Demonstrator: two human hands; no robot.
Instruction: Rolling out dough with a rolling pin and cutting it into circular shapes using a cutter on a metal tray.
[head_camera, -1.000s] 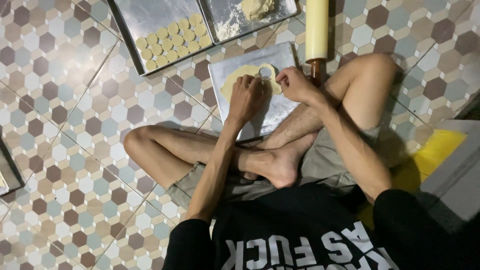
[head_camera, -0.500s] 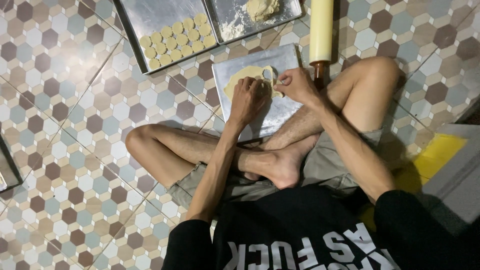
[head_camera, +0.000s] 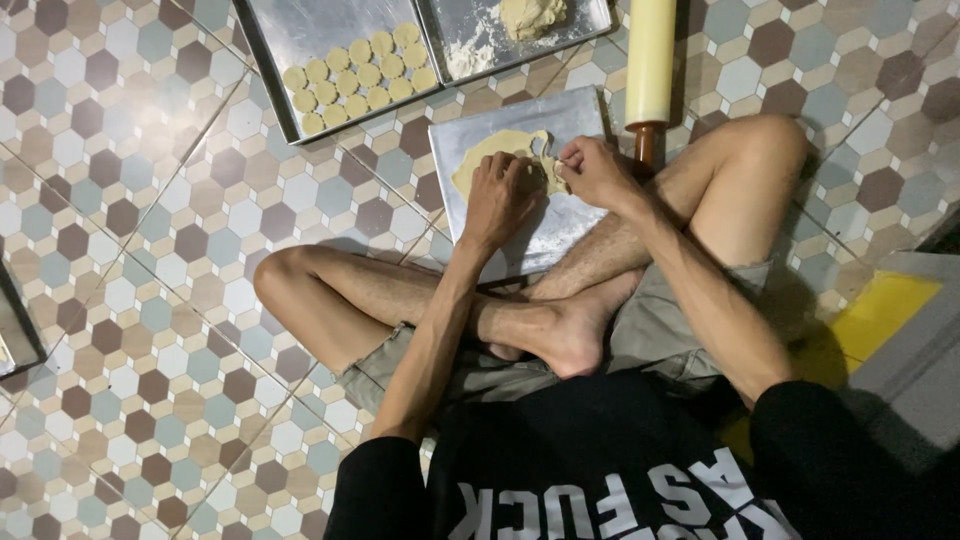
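- Hexagon-patterned floor tiles (head_camera: 120, 250) serve as the worktop, with the person sitting cross-legged on them.
- Right hand (head_camera: 592, 172) pinches a scrap of the flat yellow dough sheet (head_camera: 490, 152), upper centre of the frame; left hand (head_camera: 500, 195) lies spread, pinning the sheet down.
- Square metal tray (head_camera: 560, 225) underneath keeps the dough off the floor.
- Cream rolling pin (head_camera: 651, 60) rests just right of it.
- Since half a second ago the hands have barely shifted.
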